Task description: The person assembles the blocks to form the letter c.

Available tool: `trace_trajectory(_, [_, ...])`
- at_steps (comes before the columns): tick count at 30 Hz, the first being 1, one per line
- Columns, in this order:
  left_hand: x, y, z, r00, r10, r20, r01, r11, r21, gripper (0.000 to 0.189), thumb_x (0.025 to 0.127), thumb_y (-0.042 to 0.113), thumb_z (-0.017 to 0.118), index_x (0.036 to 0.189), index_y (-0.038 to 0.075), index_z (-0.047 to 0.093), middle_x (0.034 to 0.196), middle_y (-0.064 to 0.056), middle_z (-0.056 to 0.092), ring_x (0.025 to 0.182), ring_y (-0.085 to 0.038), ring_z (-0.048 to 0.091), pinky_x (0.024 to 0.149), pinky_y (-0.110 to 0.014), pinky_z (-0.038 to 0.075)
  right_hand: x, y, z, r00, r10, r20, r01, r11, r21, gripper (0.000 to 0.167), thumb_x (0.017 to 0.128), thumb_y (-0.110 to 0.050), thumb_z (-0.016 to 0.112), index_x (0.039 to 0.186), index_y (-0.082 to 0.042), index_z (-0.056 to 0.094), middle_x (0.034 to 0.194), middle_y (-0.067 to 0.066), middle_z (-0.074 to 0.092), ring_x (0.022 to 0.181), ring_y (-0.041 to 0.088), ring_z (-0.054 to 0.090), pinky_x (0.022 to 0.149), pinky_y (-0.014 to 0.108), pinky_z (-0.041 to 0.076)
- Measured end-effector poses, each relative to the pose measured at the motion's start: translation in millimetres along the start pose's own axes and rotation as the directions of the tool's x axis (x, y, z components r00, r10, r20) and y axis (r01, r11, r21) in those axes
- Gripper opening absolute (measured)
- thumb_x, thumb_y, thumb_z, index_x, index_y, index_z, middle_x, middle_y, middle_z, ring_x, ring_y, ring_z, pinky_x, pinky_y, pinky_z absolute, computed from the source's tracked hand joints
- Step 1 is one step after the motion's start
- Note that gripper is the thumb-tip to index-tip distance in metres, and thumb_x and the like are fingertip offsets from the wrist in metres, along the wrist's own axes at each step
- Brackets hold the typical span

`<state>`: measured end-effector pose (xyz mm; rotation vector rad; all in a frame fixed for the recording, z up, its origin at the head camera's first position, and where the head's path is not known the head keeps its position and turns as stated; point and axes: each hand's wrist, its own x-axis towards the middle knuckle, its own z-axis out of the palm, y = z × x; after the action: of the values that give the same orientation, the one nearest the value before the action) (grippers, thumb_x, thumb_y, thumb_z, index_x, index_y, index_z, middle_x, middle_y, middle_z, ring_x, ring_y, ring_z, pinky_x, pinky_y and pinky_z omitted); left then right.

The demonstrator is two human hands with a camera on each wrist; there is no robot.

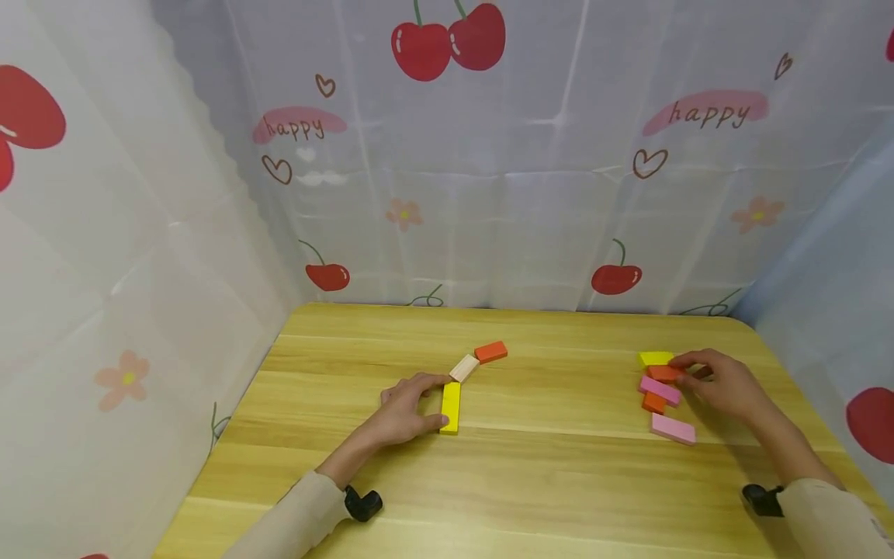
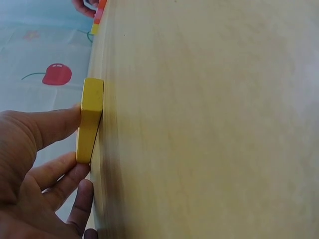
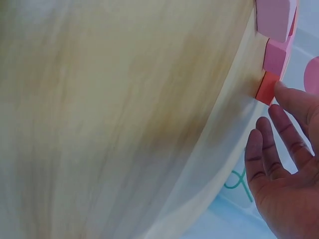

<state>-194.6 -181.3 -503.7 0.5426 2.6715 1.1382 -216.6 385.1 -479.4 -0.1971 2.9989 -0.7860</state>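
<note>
Beige sleeves [image 1: 296,520] at lower left and lower right, cut off by the bottom edge, with black wrist devices [image 1: 364,505] just beyond. Farther up, right of centre on the desk [image 1: 531,489], a near pink block [image 1: 673,429]. At mid-frame, left hand [image 1: 405,411], pinching a yellow block [image 1: 451,407] by its ends between thumb and fingers. Up the right side, a small orange block [image 1: 653,402], a long pink block [image 1: 660,390], then right hand [image 1: 722,388], seemingly pinching the right end of an orange block [image 1: 662,373]. Apparently lining up pieces on both sides; probably calls for small, level nudges without jogging neighbours. Beyond, a pale block [image 1: 464,368] and a red block [image 1: 491,352]; upper right of the row, a far yellow block [image 1: 655,358], partly hidden. Behind, a cherry-print curtain [image 1: 489,194]. Cannot tell whether yellow and pale touch; right fingertips hard to make out.
</note>
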Motion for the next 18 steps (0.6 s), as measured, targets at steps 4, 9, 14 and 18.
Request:
trace_trajectory(4, [-0.3,0.1,-0.5,1.0,-0.004,0.006,0.004,1.0,0.002,0.063,0.094,0.029,0.083,0.153,0.03,0.059,0.156,0.0,0.06,0.133,-0.03,0.054,0.105,-0.059,0.022,3.1,-3.3,1.7,1.0,0.015,0.011,-0.015,1.0,0.014,0.032,0.101,-0.013,0.073,0.128,0.004,0.07,0.135,0.036,0.063,0.108,0.048,0.067,0.083,0.051,0.061])
trace_trajectory(9, [0.5,1.1,-0.1,1.0,-0.006,0.003,0.006,1.0,0.005,0.063,0.094,0.029,0.082,0.153,0.028,0.059,0.157,-0.001,0.06,0.134,-0.031,0.054,0.105,-0.059,0.022,8.1,-4.9,3.2,1.0,0.016,0.018,-0.017,1.0,0.019,0.033,0.1,-0.015,0.074,0.128,0.003,0.071,0.131,0.033,0.065,0.108,0.046,0.068,0.084,0.05,0.061])
trace_trajectory(14, [0.7,1.5,0.1,1.0,-0.014,-0.002,0.014,1.0,0.007,0.064,0.093,0.029,0.083,0.152,0.029,0.06,0.155,-0.002,0.06,0.133,-0.031,0.054,0.104,-0.06,0.023,13.3,-8.6,4.9,1.0,-0.014,0.018,0.014,1.0,0.017,0.032,0.099,-0.017,0.077,0.124,0.002,0.072,0.126,0.03,0.069,0.104,0.042,0.07,0.08,0.038,0.059])
trace_trajectory(18, [-0.1,2.7,-0.6,1.0,-0.019,-0.002,0.019,1.0,0.008,0.064,0.093,0.029,0.083,0.153,0.03,0.059,0.153,-0.002,0.061,0.132,-0.03,0.054,0.103,-0.059,0.023,19.4,-12.9,7.6,0.999,-0.037,0.023,0.037,0.999,0.018,0.031,0.1,-0.019,0.077,0.122,0.002,0.073,0.126,0.029,0.07,0.102,0.039,0.07,0.076,0.029,0.055])
